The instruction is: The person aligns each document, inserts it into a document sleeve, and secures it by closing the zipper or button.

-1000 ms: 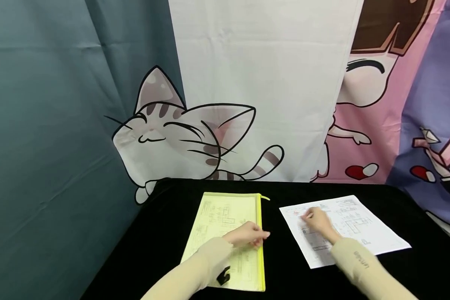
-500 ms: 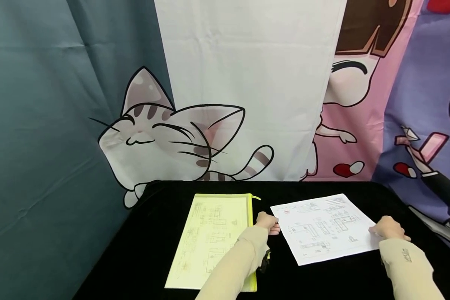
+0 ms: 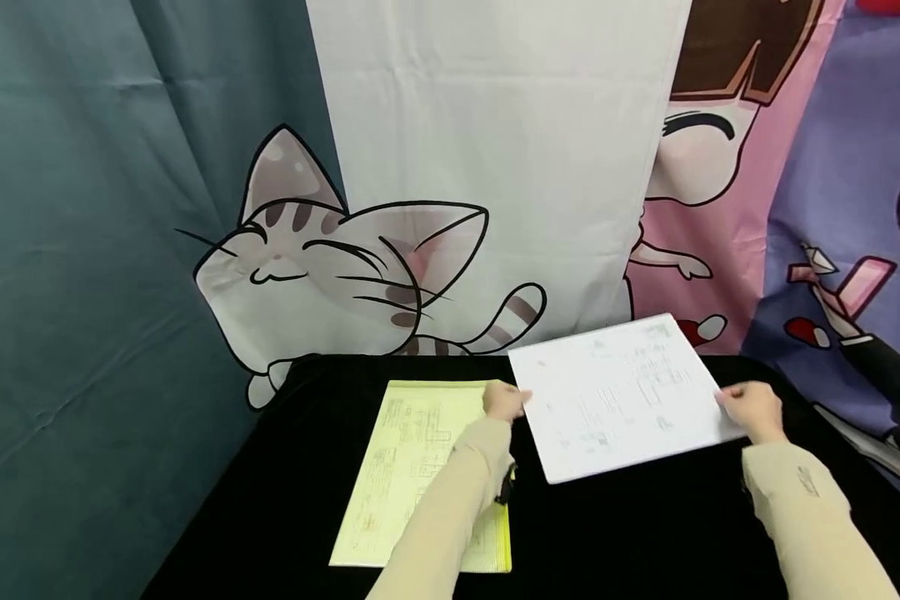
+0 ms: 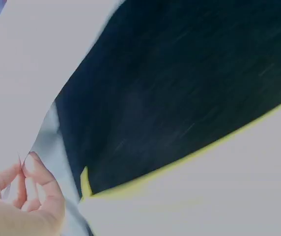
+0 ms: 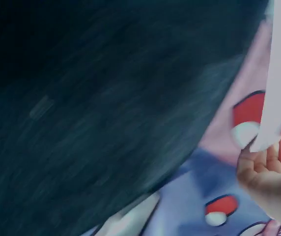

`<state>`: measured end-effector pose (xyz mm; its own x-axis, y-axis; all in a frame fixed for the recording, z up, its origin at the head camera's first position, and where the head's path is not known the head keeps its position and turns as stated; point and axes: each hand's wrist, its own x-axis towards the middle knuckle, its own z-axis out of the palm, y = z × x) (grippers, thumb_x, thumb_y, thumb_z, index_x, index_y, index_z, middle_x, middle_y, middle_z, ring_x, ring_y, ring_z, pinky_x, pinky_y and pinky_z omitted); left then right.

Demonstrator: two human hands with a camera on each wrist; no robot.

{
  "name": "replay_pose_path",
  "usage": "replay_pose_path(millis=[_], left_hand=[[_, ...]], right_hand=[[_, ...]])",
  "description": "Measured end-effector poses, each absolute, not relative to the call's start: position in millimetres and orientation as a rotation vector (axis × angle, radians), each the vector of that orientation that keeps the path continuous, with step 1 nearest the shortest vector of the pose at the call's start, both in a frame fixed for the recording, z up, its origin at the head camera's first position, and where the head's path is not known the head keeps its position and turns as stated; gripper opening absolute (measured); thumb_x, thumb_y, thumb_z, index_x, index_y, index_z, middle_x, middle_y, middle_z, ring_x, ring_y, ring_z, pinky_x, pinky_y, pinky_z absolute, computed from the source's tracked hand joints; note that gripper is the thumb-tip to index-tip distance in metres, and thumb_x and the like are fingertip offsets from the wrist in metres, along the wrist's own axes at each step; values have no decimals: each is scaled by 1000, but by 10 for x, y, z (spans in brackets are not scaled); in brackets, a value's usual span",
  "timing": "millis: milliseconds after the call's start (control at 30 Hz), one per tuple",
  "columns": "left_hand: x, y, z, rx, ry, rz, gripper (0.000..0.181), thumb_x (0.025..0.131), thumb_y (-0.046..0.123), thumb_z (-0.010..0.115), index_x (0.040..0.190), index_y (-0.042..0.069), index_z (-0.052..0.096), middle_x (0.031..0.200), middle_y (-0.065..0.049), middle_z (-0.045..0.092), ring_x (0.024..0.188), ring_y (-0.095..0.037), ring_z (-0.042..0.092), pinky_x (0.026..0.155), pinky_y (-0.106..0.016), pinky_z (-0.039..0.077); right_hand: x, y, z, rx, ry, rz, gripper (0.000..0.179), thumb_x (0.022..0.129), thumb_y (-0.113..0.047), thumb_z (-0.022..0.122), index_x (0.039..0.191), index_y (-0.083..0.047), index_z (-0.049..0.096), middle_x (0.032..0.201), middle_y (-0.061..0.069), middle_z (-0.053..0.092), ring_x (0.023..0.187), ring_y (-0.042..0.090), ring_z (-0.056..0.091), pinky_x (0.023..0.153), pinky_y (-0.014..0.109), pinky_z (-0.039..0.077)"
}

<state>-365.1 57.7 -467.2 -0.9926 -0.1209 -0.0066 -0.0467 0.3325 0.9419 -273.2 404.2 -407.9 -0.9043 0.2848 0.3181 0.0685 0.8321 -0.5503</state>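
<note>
A white sheet of paper (image 3: 615,400) printed with line drawings hangs tilted above the black cloth, between both hands. Its left edge is pinched by my left hand (image 3: 504,402); in the left wrist view, thumb and fingertips (image 4: 30,160) meet on the paper. On the opposite edge my right hand (image 3: 753,410) grips the sheet, thumb on the near face and fingers curled behind, as the right wrist view shows. Left of the sheet lies a yellow zip document pouch (image 3: 397,467) with printed drawings showing on it. My left forearm covers part of the pouch.
Black cloth (image 3: 615,533) covers the table under both arms. Behind it hangs a curtain (image 3: 435,125) with a cartoon cat and other figures, right at the table's back edge. The pouch's yellow pull tab (image 4: 85,183) sticks out at one corner.
Both hands moved to the sheet's left and right edges and took hold. The paper, earlier flat on the cloth, has risen and shifted slightly left. The pouch stayed on the table.
</note>
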Motion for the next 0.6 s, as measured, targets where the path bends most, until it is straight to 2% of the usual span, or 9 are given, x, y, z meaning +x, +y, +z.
replay_pose_path(millis=[67, 100, 167, 200, 300, 433, 600], left_hand=[[-3862, 434, -4612, 157, -2450, -1719, 20, 72, 25, 82, 78, 7, 75, 71, -6, 71, 62, -17, 68, 62, -28, 56], [-4028, 347, -4656, 126, -2379, -1690, 21, 71, 28, 83, 77, 9, 76, 70, -3, 71, 61, -15, 66, 59, -25, 54], [-4150, 157, -4554, 107, -2333, -1665, 21, 71, 28, 83, 80, 10, 77, 74, -3, 72, 64, -15, 65, 60, -26, 53], [-4214, 56, -4563, 28, -2256, -1666, 22, 71, 31, 83, 77, 12, 77, 69, 1, 71, 60, -10, 62, 55, -23, 50], [-4149, -166, -4325, -10, -2177, -1698, 19, 74, 24, 81, 78, 6, 76, 68, -6, 71, 56, -12, 61, 52, -24, 50], [-3729, -357, -3824, 37, -2224, -1726, 18, 80, 7, 74, 90, -9, 72, 81, -21, 71, 63, -21, 63, 60, -32, 55], [-3532, -599, -3584, -137, -2141, -1833, 20, 85, 6, 68, 94, -12, 68, 81, -17, 70, 63, -9, 61, 61, -23, 55]], right_hand=[[-2832, 3895, -3967, -235, -2530, 795, 24, 84, -9, 61, 89, 15, 64, 82, 32, 64, 74, 45, 57, 60, 39, 43], [-2878, 3821, -3916, -218, -2491, 812, 25, 85, -9, 62, 89, 15, 64, 79, 31, 63, 69, 40, 56, 59, 35, 42], [-2928, 3675, -3841, -183, -2435, 846, 24, 85, -9, 62, 89, 14, 65, 77, 28, 64, 61, 27, 54, 56, 27, 40], [-2935, 3606, -3816, -157, -2416, 857, 23, 86, -8, 63, 89, 14, 65, 76, 28, 64, 59, 20, 52, 55, 23, 38], [-2952, 3423, -3762, -92, -2389, 919, 20, 87, -7, 63, 89, 13, 65, 78, 27, 65, 57, 5, 46, 51, 16, 37], [-2938, 3212, -3727, -81, -2380, 1095, 20, 89, -5, 61, 94, 14, 63, 79, 24, 66, 58, -5, 44, 50, 14, 39], [-2897, 3018, -3632, -112, -2333, 1318, 24, 90, -4, 60, 101, 18, 60, 71, 4, 65, 58, -9, 45, 51, 12, 41]])
